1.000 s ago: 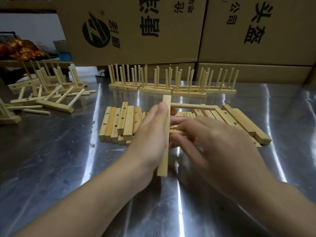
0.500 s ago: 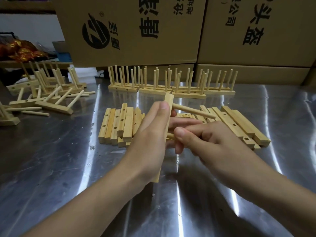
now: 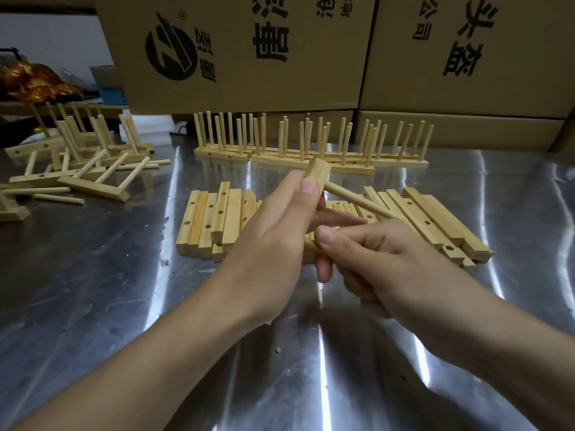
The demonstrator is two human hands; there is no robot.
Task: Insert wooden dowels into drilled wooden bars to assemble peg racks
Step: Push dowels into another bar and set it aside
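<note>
Left hand (image 3: pixel 273 231): wrapped round bar (image 3: pixel 317 173).
Right hand (image 3: pixel 382 262): pinching dowel (image 3: pixel 309 245).
Feel: likely light, stiff wood; hold dowel near tip.

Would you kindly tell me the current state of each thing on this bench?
left hand, grips the held bar.
held bar, tilted, one dowel seated.
seated dowel, sticking out rightwards.
right hand, pinches a second dowel.
second dowel, at the bar; seating hidden.
drilled bars, lying flat, holes empty.
back-row racks, standing, dowels upright.
left racks, tipped over.
loose dowels, lying flat.
</note>
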